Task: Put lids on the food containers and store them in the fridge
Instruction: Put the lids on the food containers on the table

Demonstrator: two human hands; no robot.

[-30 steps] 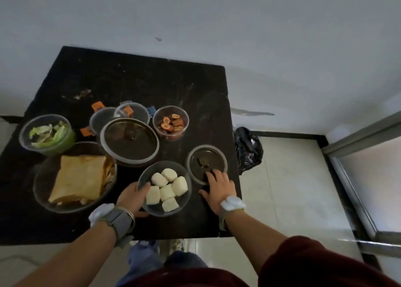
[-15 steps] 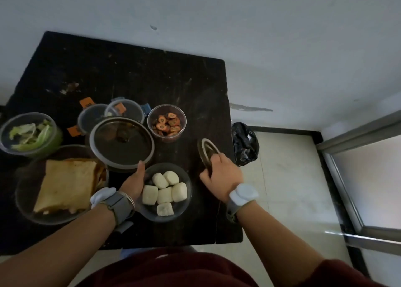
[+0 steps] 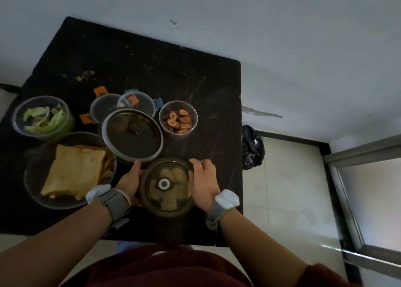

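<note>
Head view — round smoky lid (image 3: 166,186) on bowl, hands (image 3: 130,181) (image 3: 204,182) gripping.

We reach both forearms forward from the bottom of the view, bare below dark red sleeves. Our left hand (image 3: 129,181) curves palm inward, thumb pointing away from us, fingers hidden on the far side of what it cups. Our right hand (image 3: 203,181) lies palm down, its 4 visible fingers (image 3: 198,163) bent and pressing. Each wrist wears 1 grey strap with a white block.
</note>
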